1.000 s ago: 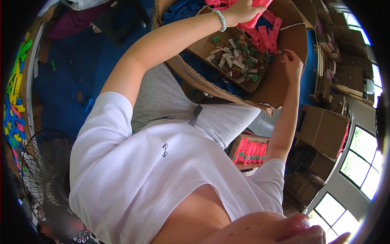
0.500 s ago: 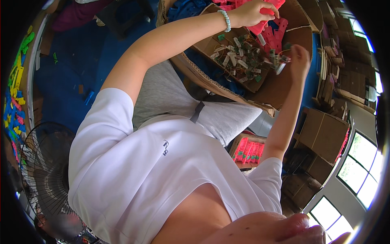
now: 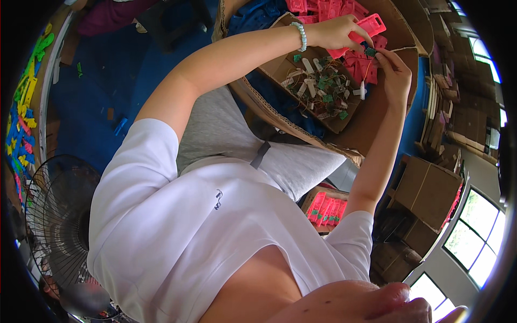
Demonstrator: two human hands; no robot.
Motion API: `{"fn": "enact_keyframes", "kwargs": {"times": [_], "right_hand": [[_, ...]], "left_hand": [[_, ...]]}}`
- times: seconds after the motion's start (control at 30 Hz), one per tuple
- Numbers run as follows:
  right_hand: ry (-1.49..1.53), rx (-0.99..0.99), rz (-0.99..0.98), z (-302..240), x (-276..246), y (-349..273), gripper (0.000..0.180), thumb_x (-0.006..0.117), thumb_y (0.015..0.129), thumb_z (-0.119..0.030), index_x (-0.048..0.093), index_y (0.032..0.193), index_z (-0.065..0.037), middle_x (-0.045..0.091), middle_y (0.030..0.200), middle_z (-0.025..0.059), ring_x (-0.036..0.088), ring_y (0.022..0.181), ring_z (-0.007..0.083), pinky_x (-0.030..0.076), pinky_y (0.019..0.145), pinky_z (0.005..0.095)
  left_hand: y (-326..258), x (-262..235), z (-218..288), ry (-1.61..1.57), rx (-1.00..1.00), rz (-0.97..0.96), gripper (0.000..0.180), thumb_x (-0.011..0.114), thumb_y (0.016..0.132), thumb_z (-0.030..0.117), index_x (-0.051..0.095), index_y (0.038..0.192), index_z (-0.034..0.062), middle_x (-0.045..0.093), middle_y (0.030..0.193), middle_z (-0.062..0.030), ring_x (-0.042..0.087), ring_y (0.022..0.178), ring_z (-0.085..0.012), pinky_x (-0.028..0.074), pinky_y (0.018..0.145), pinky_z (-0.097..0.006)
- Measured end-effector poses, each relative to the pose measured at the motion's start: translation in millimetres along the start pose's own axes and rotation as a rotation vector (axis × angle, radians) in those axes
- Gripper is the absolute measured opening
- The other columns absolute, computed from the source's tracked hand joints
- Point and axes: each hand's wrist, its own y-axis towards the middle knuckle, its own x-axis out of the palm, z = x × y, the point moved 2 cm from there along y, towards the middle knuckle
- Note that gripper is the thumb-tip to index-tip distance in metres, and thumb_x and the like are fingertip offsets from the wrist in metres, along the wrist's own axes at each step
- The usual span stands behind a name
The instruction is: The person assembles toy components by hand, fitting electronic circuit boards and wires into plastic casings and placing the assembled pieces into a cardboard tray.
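Note:
My left hand point(image 3: 340, 33), with a beaded bracelet at its wrist, grips a pink plastic housing point(image 3: 371, 24) between thumb and fingers. Close beside it, my right hand point(image 3: 396, 75) pinches a small green circuit board point(image 3: 370, 52) with the fingertips. From the board a thin wire runs down to a dangling white part point(image 3: 362, 90). The board is near the left fingertips; whether those touch it I cannot tell. Under both hands lies a cardboard tray point(image 3: 344, 125) with a heap of wired boards and white parts point(image 3: 318, 83). More pink housings point(image 3: 328, 9) are piled behind.
The tray sits inside a large open cardboard box point(image 3: 377, 125) against my knees, with blue plastic parts point(image 3: 253, 15) at its far left. A smaller box of pink pieces with green boards point(image 3: 327, 209) stands by my right elbow. A wire-cage fan point(image 3: 59, 215) is at my left.
My right hand has risen from over the heap toward the left hand, bringing the circuit board up beside the pink housing. The left hand has shifted slightly down, still gripping the housing.

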Motion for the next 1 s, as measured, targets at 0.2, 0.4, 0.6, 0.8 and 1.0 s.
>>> {"fn": "enact_keyframes", "kwargs": {"times": [0.2, 0.4, 0.6, 0.8, 1.0], "right_hand": [[0.073, -0.122, 0.097, -2, 14, 6, 0.014, 0.063, 0.088, 0.003, 0.068, 0.101, 0.007, 0.067, 0.09, 0.009, 0.066, 0.079, 0.0144, 0.054, 0.071, 0.0251], [0.15, -0.169, 0.167, 0, 23, 4, 0.013, 0.062, 0.088, 0.004, 0.068, 0.1, 0.007, 0.066, 0.09, 0.0099, 0.067, 0.08, 0.0177, 0.058, 0.071, 0.0283], [0.486, -0.062, 0.272, 9, 29, 5, 0.013, 0.064, 0.087, 0.004, 0.066, 0.099, 0.01, 0.067, 0.086, 0.0126, 0.067, 0.075, 0.0193, 0.058, 0.067, 0.0287], [0.582, -0.081, 0.312, 15, 31, 2, 0.01, 0.064, 0.087, 0.004, 0.064, 0.096, 0.009, 0.067, 0.087, 0.0145, 0.068, 0.072, 0.0211, 0.059, 0.065, 0.0305], [0.603, -0.021, 0.355, 24, 28, -1, 0.013, 0.062, 0.09, 0.001, 0.063, 0.101, 0.009, 0.066, 0.092, 0.0139, 0.067, 0.076, 0.0206, 0.059, 0.069, 0.0321]], "left_hand": [[3, -14, 4, 0.046, -0.041, 0.097, 0.029, 0.069, 0.087, 0.035, 0.07, 0.112, 0.0207, 0.052, 0.107, -0.0128, 0.053, 0.105, -0.0264, 0.041, 0.095, -0.035], [2, -14, 5, 0.056, 0.154, 0.239, 0.025, 0.066, 0.09, 0.034, 0.07, 0.109, 0.0187, 0.051, 0.104, -0.0134, 0.053, 0.107, -0.0289, 0.041, 0.097, -0.035], [4, -3, 2, 0.001, 0.194, 0.411, 0.021, 0.067, 0.089, 0.031, 0.07, 0.105, 0.0174, 0.05, 0.108, -0.0149, 0.053, 0.104, -0.0297, 0.042, 0.095, -0.037], [7, 4, 4, -0.018, 0.212, 0.496, 0.016, 0.07, 0.088, 0.029, 0.07, 0.097, 0.016, 0.051, 0.11, -0.0136, 0.051, 0.109, -0.0297, 0.042, 0.096, -0.038], [8, -5, 10, -0.002, 0.21, 0.47, 0.038, 0.069, 0.087, 0.02, 0.058, 0.122, 0.0134, 0.055, 0.119, -0.0132, 0.051, 0.115, -0.0272, 0.041, 0.099, -0.037]]}}
